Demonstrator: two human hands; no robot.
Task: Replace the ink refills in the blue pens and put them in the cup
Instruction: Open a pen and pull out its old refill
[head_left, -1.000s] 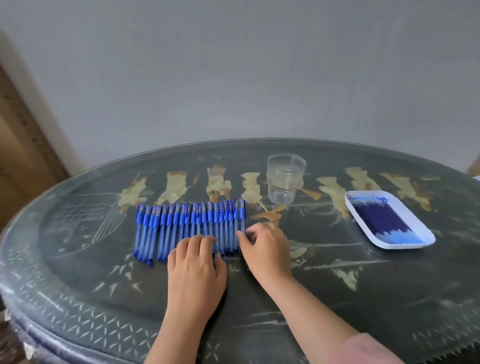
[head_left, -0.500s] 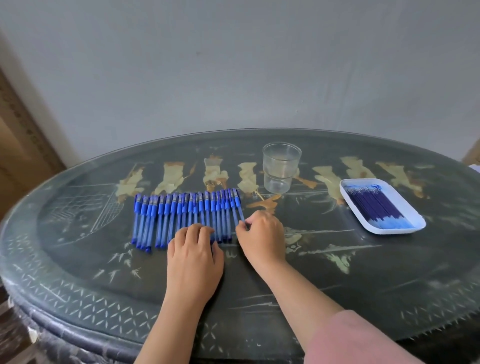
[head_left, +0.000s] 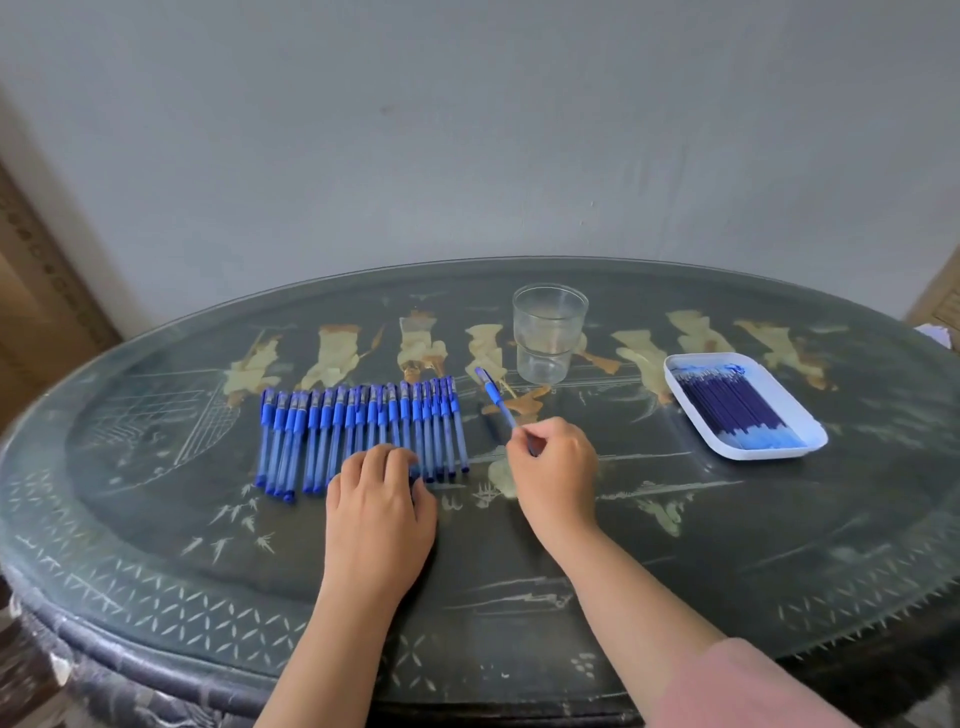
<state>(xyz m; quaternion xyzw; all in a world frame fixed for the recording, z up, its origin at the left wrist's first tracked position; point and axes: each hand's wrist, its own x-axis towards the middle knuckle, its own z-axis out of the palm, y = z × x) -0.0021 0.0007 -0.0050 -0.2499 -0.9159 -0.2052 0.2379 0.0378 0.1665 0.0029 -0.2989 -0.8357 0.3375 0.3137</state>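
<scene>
A row of several blue capped pens (head_left: 358, 434) lies side by side on the dark oval table (head_left: 156, 519). My left hand (head_left: 382, 512) rests on the near ends of the middle pens with fingers bent over them. My right hand (head_left: 553, 475) pinches one blue pen (head_left: 496, 397) by its lower end; the pen is lifted clear of the row and slants up and left toward the cup. A clear plastic cup (head_left: 549, 332) stands upright and empty behind it. A white tray (head_left: 800, 441) at the right holds several blue ink refills (head_left: 735, 410).
The table has a raised patterned rim near me and pale inlaid figures across its middle. A grey wall stands close behind the table. A wooden frame shows at the far left edge, and something white at the far right edge.
My right hand has picked the rightmost pen out of the row and lifted it to the right. The left hand stays on the pens. The camera has tilted slightly.
</scene>
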